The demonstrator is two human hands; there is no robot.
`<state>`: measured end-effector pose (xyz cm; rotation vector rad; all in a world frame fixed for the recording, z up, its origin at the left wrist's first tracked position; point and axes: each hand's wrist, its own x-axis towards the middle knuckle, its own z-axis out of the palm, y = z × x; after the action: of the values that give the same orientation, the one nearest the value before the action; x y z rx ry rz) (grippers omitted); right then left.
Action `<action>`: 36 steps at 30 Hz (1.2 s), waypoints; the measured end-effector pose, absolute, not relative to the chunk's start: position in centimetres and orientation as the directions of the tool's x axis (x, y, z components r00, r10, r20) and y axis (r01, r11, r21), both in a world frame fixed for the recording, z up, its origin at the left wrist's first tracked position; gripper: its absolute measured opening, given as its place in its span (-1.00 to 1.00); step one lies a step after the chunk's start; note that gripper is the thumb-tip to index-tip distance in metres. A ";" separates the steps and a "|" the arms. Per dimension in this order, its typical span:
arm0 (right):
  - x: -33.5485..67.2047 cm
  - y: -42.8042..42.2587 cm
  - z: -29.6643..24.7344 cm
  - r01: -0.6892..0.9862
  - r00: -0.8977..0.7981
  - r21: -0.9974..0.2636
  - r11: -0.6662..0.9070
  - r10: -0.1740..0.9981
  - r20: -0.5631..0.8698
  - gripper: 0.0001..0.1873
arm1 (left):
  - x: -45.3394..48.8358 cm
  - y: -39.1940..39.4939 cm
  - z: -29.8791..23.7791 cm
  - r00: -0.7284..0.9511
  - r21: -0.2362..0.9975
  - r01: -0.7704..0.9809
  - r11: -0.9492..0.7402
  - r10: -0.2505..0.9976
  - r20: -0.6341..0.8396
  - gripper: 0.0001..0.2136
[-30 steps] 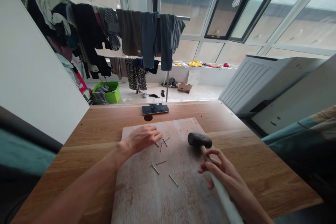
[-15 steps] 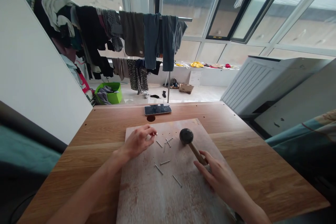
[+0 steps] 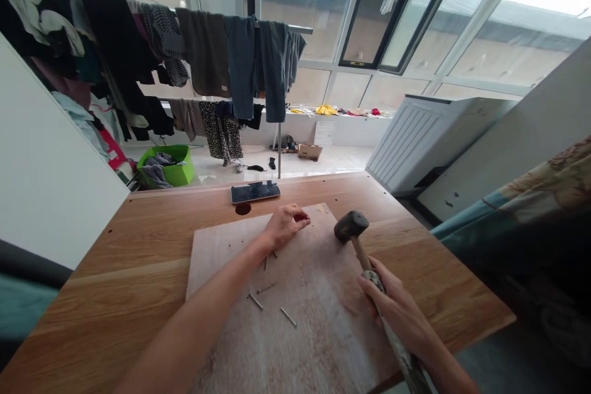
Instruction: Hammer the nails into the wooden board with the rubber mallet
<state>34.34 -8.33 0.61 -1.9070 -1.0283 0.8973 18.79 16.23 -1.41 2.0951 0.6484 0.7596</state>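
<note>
My left hand (image 3: 287, 226) is over the far right part of a worn wooden board (image 3: 258, 351), its thumb and fingers pinched together. What looks like a nail is between the fingertips, mostly hidden by them. My right hand (image 3: 392, 295) is wrapped round the handle of a mallet (image 3: 362, 252) with a dark head (image 3: 351, 226). The head is tilted up at the board's right edge. Loose nails lie on the board: one nail (image 3: 289, 317) near the middle, another nail (image 3: 255, 301) to its left, and others partly behind my left forearm.
The board rests on a wooden table (image 3: 115, 277). A phone (image 3: 255, 191) lies beside a round hole (image 3: 242, 209) at the table's far side. Beyond stand a clothes rack with hanging laundry (image 3: 205, 55), a green basket (image 3: 182, 173) and a white ribbed appliance (image 3: 410, 135).
My left hand has moved right across the board, past the group of nails. My right hand has shifted its hold on the mallet, whose head has moved right. The whole view has turned rightward.
</note>
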 end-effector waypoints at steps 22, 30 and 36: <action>32.8 -3.5 1.1 -0.056 0.399 -0.993 -0.105 0.909 -0.119 -0.59 | 20.0 16.2 -1.9 0.731 0.712 0.277 -0.645 0.623 0.279 -0.93; 32.7 -4.9 0.6 -0.144 0.266 -0.985 -0.096 0.955 -0.132 -0.68 | 20.2 16.1 -1.8 0.710 0.699 0.310 -0.644 0.646 0.280 -0.92; 32.6 -4.5 0.2 0.008 0.229 -0.993 -0.121 0.966 -0.116 -0.62 | 20.2 16.3 -2.1 0.716 0.676 0.305 -0.671 0.629 0.302 -0.95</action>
<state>32.58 -4.51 0.23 -1.4126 -0.9934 1.1102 20.21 16.30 -2.07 2.3159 0.7064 0.7034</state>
